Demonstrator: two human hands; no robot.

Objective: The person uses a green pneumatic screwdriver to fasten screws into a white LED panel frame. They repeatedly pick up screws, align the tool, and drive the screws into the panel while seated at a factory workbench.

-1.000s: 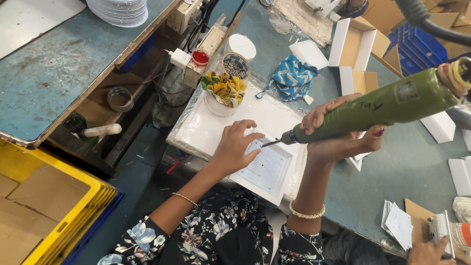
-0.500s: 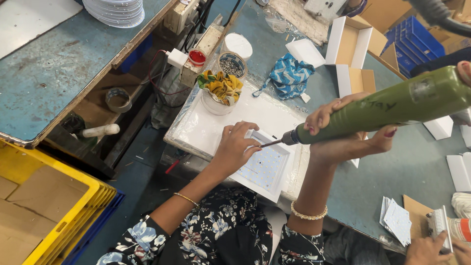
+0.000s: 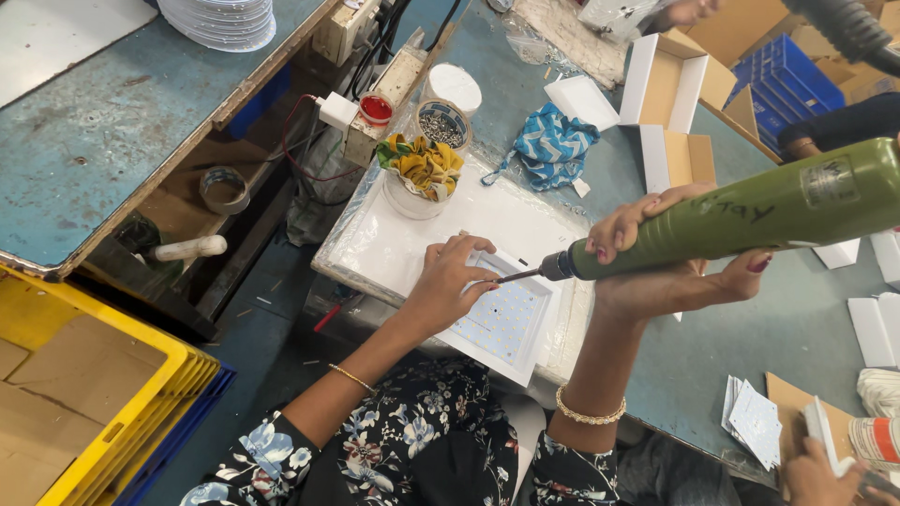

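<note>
A square white light panel (image 3: 502,323) with a grid of small dots lies on a white padded board (image 3: 394,239). My left hand (image 3: 448,286) rests on the panel's near-left corner, fingers bent, pinching something small at the driver's tip. My right hand (image 3: 656,267) grips a long green electric screwdriver (image 3: 750,211) held nearly level. Its thin bit (image 3: 516,276) points left and meets the panel right beside my left fingertips.
Behind the board stand a cup with a yellow-green cloth (image 3: 422,169), a tub of screws (image 3: 442,122) and a blue patterned cloth (image 3: 553,145). Open white boxes (image 3: 670,89) sit beyond. A yellow crate (image 3: 103,403) is at lower left. Another person's hand (image 3: 820,473) shows at lower right.
The view has drifted slightly. My hands and the screwdriver keep nearly the same pose on the panel, with the bit still at my left fingertips.
</note>
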